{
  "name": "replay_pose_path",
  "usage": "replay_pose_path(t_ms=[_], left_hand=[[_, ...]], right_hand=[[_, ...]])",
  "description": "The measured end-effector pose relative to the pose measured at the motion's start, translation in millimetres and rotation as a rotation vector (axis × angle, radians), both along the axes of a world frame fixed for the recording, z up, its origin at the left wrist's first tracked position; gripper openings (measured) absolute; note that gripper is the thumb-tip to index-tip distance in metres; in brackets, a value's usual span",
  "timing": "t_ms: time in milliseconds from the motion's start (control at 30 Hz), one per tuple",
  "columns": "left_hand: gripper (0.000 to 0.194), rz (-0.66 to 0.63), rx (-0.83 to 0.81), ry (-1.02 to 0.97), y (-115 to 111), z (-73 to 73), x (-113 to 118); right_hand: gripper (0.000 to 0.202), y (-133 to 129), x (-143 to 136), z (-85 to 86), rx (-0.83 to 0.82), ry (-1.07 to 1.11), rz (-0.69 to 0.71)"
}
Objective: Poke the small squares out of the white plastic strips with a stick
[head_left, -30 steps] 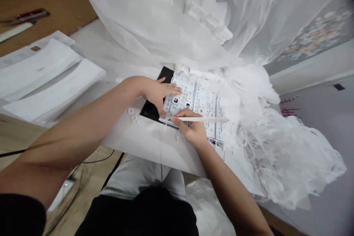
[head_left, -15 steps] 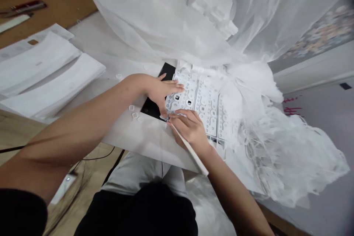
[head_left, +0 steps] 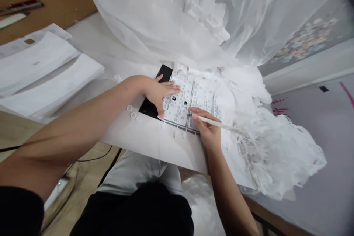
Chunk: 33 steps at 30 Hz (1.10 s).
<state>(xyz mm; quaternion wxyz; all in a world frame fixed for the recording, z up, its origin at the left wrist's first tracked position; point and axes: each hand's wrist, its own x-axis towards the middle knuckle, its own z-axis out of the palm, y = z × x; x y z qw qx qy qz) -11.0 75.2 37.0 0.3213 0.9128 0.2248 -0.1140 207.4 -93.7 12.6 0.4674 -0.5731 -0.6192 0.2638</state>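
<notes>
A white sheet with cut-out patterns and small holes (head_left: 179, 108) lies over a black board (head_left: 149, 107) on the white tabletop. My left hand (head_left: 162, 90) rests spread and flat on the left part of the sheet and the board's edge. In my right hand (head_left: 206, 125) is a thin, pale stick-like tool (head_left: 218, 122), pinched between thumb and fingers. Its dark tip touches or hovers just above the sheet near a seam; which one I cannot tell. Thin white strips hang off the sheet's near edge.
Stacked white sheets (head_left: 66, 81) lie at the left. Tangled white scrap (head_left: 287, 155) is heaped at the right. A translucent plastic bag (head_left: 132, 18) with white pieces stands behind. Small cut-outs (head_left: 133, 115) lie left of the board. Tools (head_left: 24, 5) rest at the far left.
My right hand has moved right, away from my left thumb, and the tool has swung from pointing down toward me to pointing right. My left hand keeps its place on the sheet.
</notes>
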Motion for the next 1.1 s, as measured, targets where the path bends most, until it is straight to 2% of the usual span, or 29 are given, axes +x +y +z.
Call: replay_pose_path(t_ms=[200,733,833,1000,1100], left_hand=[[0.125,-0.019,0.033,0.048,0.3,-3.6,0.2],[0.125,-0.033,0.072,0.010,2.6,-9.2,-0.9],[0.123,-0.028,0.081,-0.031,4.7,-13.8,-1.6],[0.119,-0.014,0.088,-0.069,7.4,-20.8,-2.4],[0.121,-0.023,0.093,-0.031,6.3,-19.4,-1.6]], right_hand=[[0.004,-12.1,-0.9,-4.4,-0.017,-0.072,0.128],[0.002,-7.6,-2.8,-5.5,0.047,-0.179,0.153],[0.005,-9.7,-4.4,-4.4,0.126,-0.298,0.178],[0.012,-17.4,-12.5,-2.1,0.312,-0.718,0.221],[0.012,-18.6,-18.8,-3.9,0.374,-0.794,0.128]])
